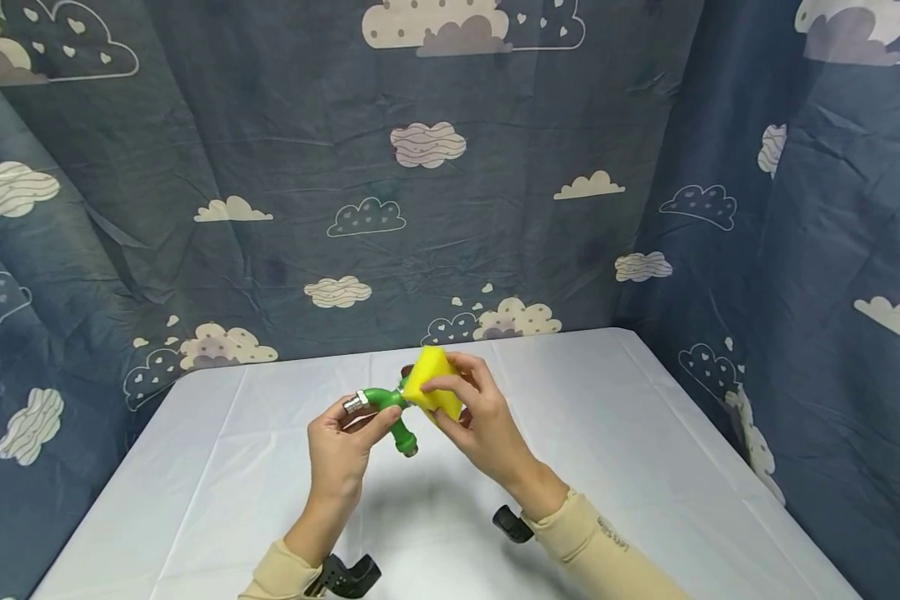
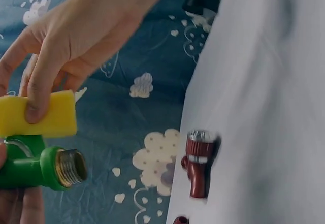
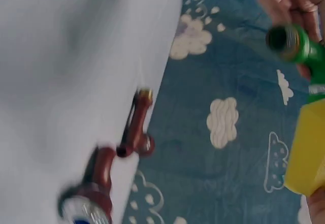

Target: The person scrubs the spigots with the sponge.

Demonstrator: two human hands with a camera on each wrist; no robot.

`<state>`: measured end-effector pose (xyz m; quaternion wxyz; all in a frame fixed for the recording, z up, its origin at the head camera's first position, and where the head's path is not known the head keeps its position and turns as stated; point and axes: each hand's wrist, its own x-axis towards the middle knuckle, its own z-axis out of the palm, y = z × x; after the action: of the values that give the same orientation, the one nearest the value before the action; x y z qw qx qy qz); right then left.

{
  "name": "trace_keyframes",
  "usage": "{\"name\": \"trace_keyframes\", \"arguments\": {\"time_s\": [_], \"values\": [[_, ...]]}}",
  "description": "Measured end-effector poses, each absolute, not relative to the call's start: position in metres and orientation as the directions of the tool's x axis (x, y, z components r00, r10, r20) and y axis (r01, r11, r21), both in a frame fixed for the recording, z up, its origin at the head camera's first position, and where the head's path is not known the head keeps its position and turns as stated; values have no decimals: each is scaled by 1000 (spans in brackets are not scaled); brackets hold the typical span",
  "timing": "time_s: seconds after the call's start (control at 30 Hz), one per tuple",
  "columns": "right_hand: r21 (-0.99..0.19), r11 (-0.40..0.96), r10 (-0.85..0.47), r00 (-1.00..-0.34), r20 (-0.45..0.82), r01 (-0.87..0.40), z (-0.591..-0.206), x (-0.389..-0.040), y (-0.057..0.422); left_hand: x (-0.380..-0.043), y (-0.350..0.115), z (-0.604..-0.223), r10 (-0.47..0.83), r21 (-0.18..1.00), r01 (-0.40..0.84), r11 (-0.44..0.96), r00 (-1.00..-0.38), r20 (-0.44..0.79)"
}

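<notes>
Our left grip (image 1: pixel 337 457) pinches the green tap (image 1: pixel 380 397) between thumb and fingers, held up above the worktop (image 1: pixel 195 508). Our right grip (image 1: pixel 489 423) has the yellow sponge (image 1: pixel 430 373) pinched, thumb against fingers, right by the tap's body; contact looks likely. Probably wiping. To do it well, we'd want a firm left pinch, the sponge laid flat with even pressure, and the tap turned to reach each branch. Easy round the threaded mouth (image 2: pixel 73 167): could snag foam. Dark red fittings (image 2: pixel 198 165) lie on the worktop.
</notes>
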<state>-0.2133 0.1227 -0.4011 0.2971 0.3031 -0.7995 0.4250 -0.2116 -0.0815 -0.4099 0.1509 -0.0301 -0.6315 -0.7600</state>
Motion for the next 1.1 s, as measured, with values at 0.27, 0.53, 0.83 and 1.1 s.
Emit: {"name": "trace_keyframes", "arguments": {"time_s": [0.27, 0.53, 0.83, 1.1], "values": [[-291, 594, -447, -608, 656, -750, -392, -218, 130, -210, -95, -411, -107, 924, 360, 129, -921, 374], [-410, 580, -569, -710, 416, -704, -376, -216, 136, -211, -106, -411, 124, 718, 598, 357, -792, 598], [-601, 534, -622, -758, 198, -595, -361, -216, 146, -214, -119, -396, 438, 438, 792, 426, -604, 666], [-868, 324, -707, -706, 42, -377, -360, -221, 161, -213, -130, -383, 557, 610, 770, 186, -594, 580]]}}
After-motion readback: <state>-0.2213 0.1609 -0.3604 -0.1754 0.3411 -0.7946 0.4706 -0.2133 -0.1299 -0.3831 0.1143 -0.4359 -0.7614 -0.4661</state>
